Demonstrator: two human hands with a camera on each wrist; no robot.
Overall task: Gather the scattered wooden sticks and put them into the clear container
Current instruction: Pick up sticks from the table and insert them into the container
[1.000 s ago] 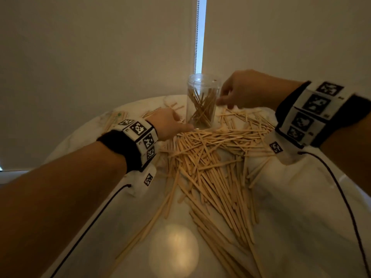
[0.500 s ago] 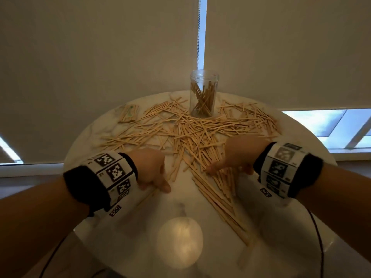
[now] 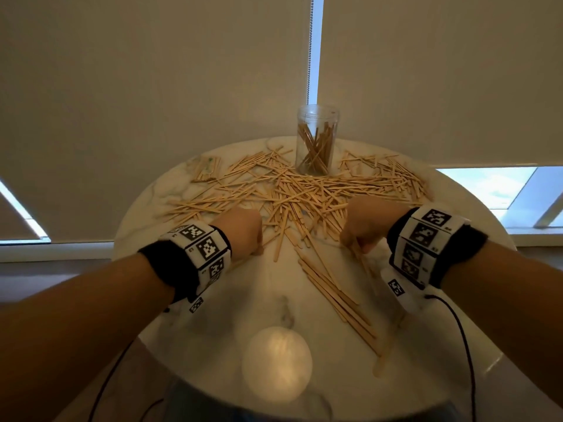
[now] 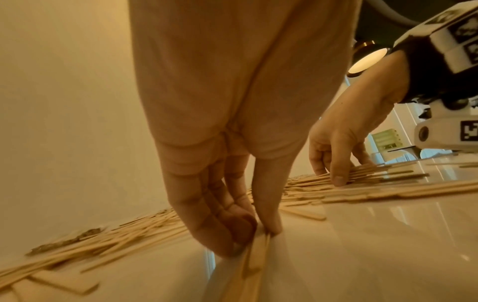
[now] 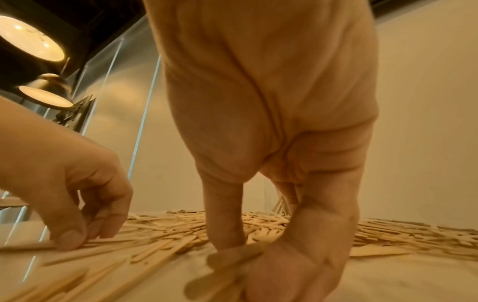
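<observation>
Many flat wooden sticks [image 3: 304,190] lie scattered across the round white table [image 3: 323,388]. At the table's far edge stands a clear cylindrical container [image 3: 316,141], upright, with several sticks inside. My left hand [image 3: 240,231] is down at the near left of the pile; its fingertips [image 4: 270,226] pinch a few sticks [image 4: 254,257] against the tabletop. My right hand [image 3: 364,226] is at the near right of the pile, thumb and fingers curled round a small bundle of sticks [image 5: 227,265].
A line of sticks [image 3: 338,296] runs toward the near right edge. A small packet [image 3: 207,169] lies at the far left of the table. A lamp's reflection [image 3: 277,363] glows on the near tabletop. Blinds cover the window behind.
Both hands drew back from the container to the near side of the pile and came down onto sticks. The camera pulled back, so the whole table shows.
</observation>
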